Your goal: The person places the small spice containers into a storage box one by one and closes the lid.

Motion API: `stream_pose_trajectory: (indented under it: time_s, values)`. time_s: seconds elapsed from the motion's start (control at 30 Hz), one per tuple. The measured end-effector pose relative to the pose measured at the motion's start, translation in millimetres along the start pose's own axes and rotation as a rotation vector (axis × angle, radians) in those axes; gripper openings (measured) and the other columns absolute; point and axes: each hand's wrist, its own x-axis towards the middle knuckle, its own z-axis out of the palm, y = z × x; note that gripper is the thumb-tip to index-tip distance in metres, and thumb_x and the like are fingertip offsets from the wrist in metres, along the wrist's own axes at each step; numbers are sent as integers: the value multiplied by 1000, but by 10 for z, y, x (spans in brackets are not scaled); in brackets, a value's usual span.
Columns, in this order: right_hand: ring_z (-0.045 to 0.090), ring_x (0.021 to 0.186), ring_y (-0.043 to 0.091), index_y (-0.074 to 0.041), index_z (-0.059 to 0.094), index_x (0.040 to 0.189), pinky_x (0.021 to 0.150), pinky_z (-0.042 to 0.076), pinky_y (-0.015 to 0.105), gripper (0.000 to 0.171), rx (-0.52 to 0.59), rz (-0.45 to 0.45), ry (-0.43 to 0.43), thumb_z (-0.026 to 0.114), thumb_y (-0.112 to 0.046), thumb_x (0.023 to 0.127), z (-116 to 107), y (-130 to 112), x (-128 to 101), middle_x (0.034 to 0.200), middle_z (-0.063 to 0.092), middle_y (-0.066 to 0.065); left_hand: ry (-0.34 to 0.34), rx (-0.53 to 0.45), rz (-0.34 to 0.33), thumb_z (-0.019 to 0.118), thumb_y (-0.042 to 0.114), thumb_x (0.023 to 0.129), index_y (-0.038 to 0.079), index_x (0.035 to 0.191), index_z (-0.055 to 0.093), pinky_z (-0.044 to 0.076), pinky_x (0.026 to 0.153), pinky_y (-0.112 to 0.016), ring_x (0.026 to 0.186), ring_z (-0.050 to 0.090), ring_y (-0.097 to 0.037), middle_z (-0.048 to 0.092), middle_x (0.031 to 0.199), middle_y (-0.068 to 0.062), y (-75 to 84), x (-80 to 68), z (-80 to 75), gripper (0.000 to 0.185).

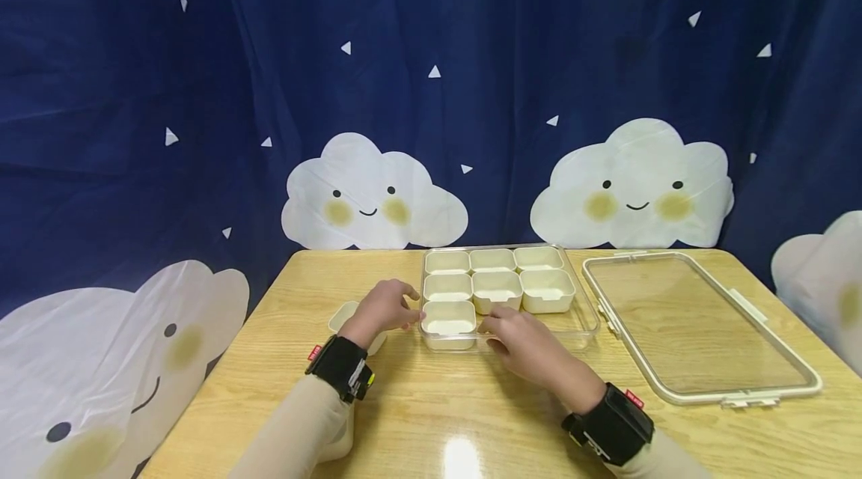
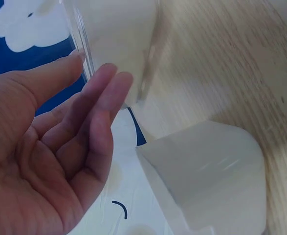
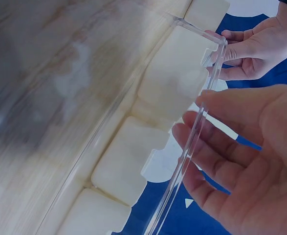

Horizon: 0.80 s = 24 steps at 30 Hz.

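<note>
Several cream cups (image 1: 497,289) stand in rows inside a clear plastic box (image 1: 586,329). One cream cup (image 1: 449,318) sits in the front left corner, between the two hands. My left hand (image 1: 385,310) is at the box's left side, its fingertips near the wall and nothing in its grasp. A loose cup (image 2: 216,171) stands on the table beside that hand, partly hidden by it in the head view. Over the front rim is my right hand (image 1: 528,344), thumb and fingertips loosely bent at the rim (image 3: 194,132), just right of the corner cup.
A clear lid (image 1: 700,322) with a cream frame and side clips lies on the wooden table (image 1: 431,404) right of the box. Another cream container (image 1: 340,445) shows partly beneath the left forearm. Behind the table hangs a dark blue curtain (image 1: 404,30) with clouds.
</note>
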Motion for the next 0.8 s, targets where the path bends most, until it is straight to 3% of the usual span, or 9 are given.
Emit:
stream_pose_trajectory:
  time_s: [0.23, 0.37, 0.5, 0.67, 0.8]
  values:
    - [68, 80, 18, -11, 74, 86, 63, 55, 30, 18, -8, 106, 10, 80, 4, 78, 3, -13, 31, 87, 66, -2, 16, 32, 6, 80, 17, 88, 0, 120, 72, 53, 61, -29, 65, 71, -16, 75, 83, -6, 9, -24, -28, 37]
    - [67, 77, 16, -12, 73, 81, 63, 54, 29, 17, -21, 131, 45, 85, -1, 75, 34, -8, 63, 83, 64, -3, 46, 97, 20, 80, 19, 88, 3, 118, 73, 55, 65, -31, 71, 70, -15, 75, 87, -6, -11, -53, -60, 34]
    - [67, 77, 17, -11, 73, 81, 65, 55, 30, 15, 2, 109, 44, 84, -2, 77, 11, 22, 91, 83, 65, -2, 122, 165, 37, 78, 22, 90, 4, 117, 74, 56, 72, -36, 82, 70, -18, 75, 92, -7, -67, -139, -177, 33]
    - [69, 88, 27, -6, 74, 92, 77, 58, 42, 6, 26, 136, 12, 78, -8, 87, -316, 232, 86, 93, 70, 7, 266, 204, -24, 74, 17, 92, 1, 110, 76, 56, 83, -47, 98, 70, -33, 75, 104, -15, -237, -328, -440, 24]
    - [64, 106, 42, 2, 72, 104, 90, 53, 57, 18, -15, 261, -27, 71, -12, 93, -666, 565, -73, 112, 67, 23, 252, 217, -86, 73, 12, 91, 0, 93, 78, 53, 90, -51, 106, 67, -39, 74, 107, -18, -441, -454, -560, 13]
